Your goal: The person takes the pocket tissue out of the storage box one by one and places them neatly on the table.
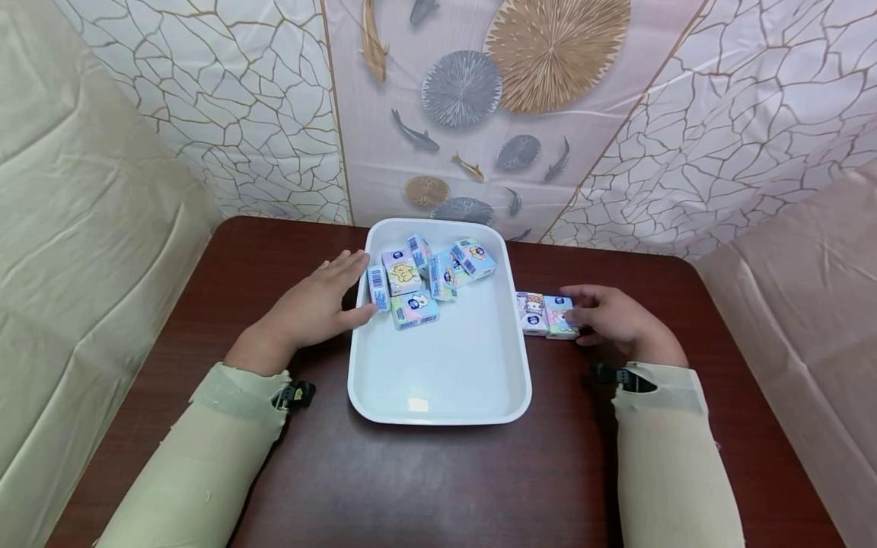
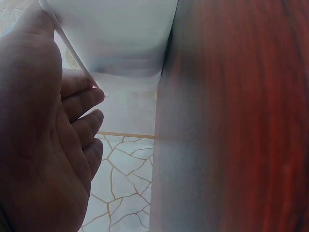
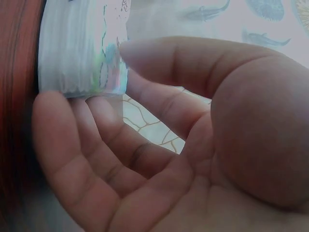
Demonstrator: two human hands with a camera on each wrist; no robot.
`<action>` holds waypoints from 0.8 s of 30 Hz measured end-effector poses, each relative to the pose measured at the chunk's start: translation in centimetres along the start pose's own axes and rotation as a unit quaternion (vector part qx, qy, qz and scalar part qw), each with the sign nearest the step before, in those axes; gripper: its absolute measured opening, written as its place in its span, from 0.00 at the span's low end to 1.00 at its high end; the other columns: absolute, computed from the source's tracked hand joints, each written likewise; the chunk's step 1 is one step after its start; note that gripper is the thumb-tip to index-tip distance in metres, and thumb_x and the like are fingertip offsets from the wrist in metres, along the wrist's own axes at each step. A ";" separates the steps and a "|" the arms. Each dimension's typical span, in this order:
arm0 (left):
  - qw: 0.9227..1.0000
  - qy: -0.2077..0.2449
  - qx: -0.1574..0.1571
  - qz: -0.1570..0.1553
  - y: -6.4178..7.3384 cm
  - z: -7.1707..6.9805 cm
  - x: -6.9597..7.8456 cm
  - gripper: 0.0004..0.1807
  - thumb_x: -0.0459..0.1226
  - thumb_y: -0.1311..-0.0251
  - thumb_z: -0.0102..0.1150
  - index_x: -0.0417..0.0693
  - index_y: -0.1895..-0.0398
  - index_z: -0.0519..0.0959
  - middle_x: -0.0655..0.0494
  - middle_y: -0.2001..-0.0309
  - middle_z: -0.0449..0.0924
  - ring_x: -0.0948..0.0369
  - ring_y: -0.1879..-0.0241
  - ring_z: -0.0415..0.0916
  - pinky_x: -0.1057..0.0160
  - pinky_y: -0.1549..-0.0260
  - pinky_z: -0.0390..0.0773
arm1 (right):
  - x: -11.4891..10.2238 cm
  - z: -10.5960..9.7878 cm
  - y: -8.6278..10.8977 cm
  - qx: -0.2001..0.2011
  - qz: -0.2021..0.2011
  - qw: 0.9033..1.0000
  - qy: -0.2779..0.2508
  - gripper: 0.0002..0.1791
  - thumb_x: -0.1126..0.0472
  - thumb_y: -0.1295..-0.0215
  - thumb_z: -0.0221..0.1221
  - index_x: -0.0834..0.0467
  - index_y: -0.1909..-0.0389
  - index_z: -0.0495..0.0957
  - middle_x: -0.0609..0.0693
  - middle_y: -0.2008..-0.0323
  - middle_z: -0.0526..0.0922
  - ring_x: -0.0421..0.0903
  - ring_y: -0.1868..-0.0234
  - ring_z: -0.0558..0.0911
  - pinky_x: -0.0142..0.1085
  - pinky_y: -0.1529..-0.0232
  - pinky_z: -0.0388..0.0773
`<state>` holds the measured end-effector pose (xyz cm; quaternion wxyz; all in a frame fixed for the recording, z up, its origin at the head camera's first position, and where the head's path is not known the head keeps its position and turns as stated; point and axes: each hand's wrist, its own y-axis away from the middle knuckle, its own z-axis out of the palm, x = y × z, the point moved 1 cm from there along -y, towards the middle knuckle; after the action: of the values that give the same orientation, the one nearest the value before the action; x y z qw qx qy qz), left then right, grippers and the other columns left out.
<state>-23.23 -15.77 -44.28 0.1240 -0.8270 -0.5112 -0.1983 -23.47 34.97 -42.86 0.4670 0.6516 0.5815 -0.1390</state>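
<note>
Our pastel-blue, rectangular, plastic-wrapped pack (image 1: 558, 317) lies flat on the dark red-brown tabletop (image 1: 438, 487), alongside a lilac rectangular pack (image 1: 531, 313), right of the white rectangular tray (image 1: 466, 369). Our right hand (image 1: 618, 316) pinches the blue one's end; our left hand (image 1: 311, 304), fingers extended, touches the tray's rim, probably steadying it.

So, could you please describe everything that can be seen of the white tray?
The white tray is a shallow rectangle, seemingly plastic and glossy, with rounded corners and a raised rim. It stands level, open side up, on the dark reddish-brown table. Small printed packs lie in its far part, mostly toward the left; its near part is bare apart from a bright reflection. The person's left grip touches its left rim.
</note>
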 end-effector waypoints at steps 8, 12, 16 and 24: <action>1.000 -0.002 -0.001 -0.003 0.0 0.1 0.1 0.53 0.68 0.30 0.52 0.56 0.13 0.45 0.59 0.13 0.44 0.56 0.13 0.37 0.48 0.15 0.43 | -0.3 0.0 0.2 0.004 0.007 1.000 0.023 0.36 0.51 0.25 0.64 0.48 0.20 0.64 0.63 0.35 0.72 0.59 0.41 0.78 0.52 0.47 0.88; 1.000 -0.002 0.000 -0.002 0.0 0.0 0.1 0.53 0.68 0.30 0.52 0.56 0.13 0.46 0.59 0.13 0.44 0.56 0.13 0.37 0.48 0.15 0.43 | -0.4 0.0 0.3 0.014 0.002 0.998 0.054 0.39 0.48 0.27 0.65 0.48 0.19 0.62 0.63 0.32 0.71 0.59 0.38 0.76 0.52 0.44 0.86; 1.000 -0.001 0.001 -0.002 0.0 0.1 0.0 0.53 0.68 0.30 0.52 0.56 0.13 0.46 0.58 0.13 0.45 0.56 0.13 0.37 0.48 0.15 0.43 | -0.7 0.0 0.5 0.018 -0.006 0.998 0.060 0.43 0.46 0.28 0.66 0.49 0.18 0.60 0.64 0.28 0.68 0.62 0.33 0.73 0.58 0.38 0.81; 1.000 -0.003 -0.001 -0.003 -0.1 0.1 -0.1 0.53 0.69 0.31 0.53 0.56 0.13 0.46 0.58 0.13 0.44 0.55 0.13 0.37 0.47 0.15 0.43 | -1.5 -0.1 1.0 0.027 -0.016 0.997 0.072 0.48 0.42 0.31 0.68 0.48 0.16 0.56 0.63 0.21 0.62 0.65 0.28 0.70 0.64 0.33 0.77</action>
<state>-23.33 -15.75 -44.36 0.1215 -0.8262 -0.5136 -0.1969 -23.04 34.26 -41.28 0.4042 0.6629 0.6198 -0.1143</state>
